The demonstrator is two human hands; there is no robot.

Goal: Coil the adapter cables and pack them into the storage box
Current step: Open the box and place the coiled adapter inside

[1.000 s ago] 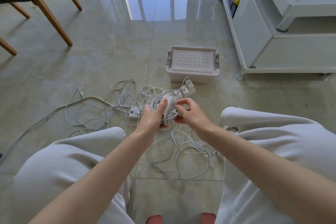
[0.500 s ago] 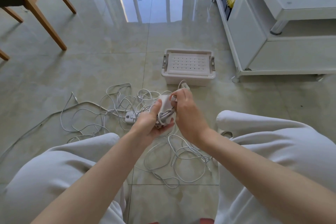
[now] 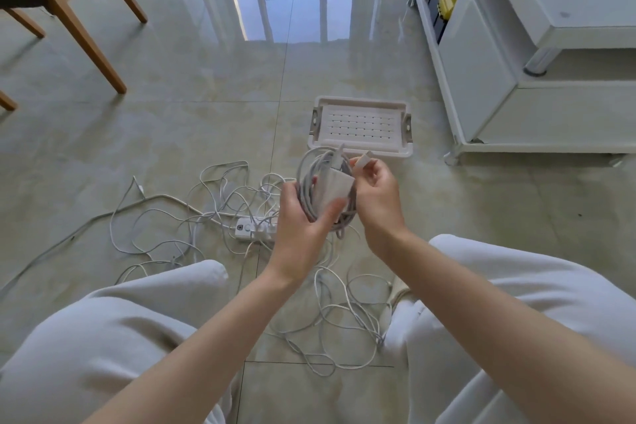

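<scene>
— Two hands meet at the centre of the head view; what does each hold?
— Left hand (image 3: pixel 303 217): fingers curled round the coiled cable (image 3: pixel 308 182), thumb pressing the adapter brick (image 3: pixel 335 188) flat against the loops. Right hand (image 3: pixel 377 196): thumb and forefinger pinch the small white plug end (image 3: pixel 364 159), at one o'clock of the coil.
— Where is the storage box (image 3: pixel 361 124)?
— On the floor (image 3: pixel 172 131) at twelve o'clock of the hands, just beyond them, lid on. Whether its side latches are fastened cannot be told.
— What could go wrong from here?
— Probably three things. Nothing ties the loops, so the springy cable may uncoil if the thumb eases. A strand hangs at six o'clock of the coil. If it runs into the loose cables (image 3: pixel 206 217) lying from nine to five o'clock, lifting would drag them; the join is not visible. The lid also needs a free hand, and both are occupied.
— Materials and shapes?
— Cable: thin, grey-white, smooth round jacket. Brick: matt white plastic, square, rounded corners. Box: pale rigid plastic, rectangular, lid slotted in rows. Power strip (image 3: pixel 254 229): white, oblong, at eight o'clock of the left hand. Floor: glossy, mottled, reflective tile.
</scene>
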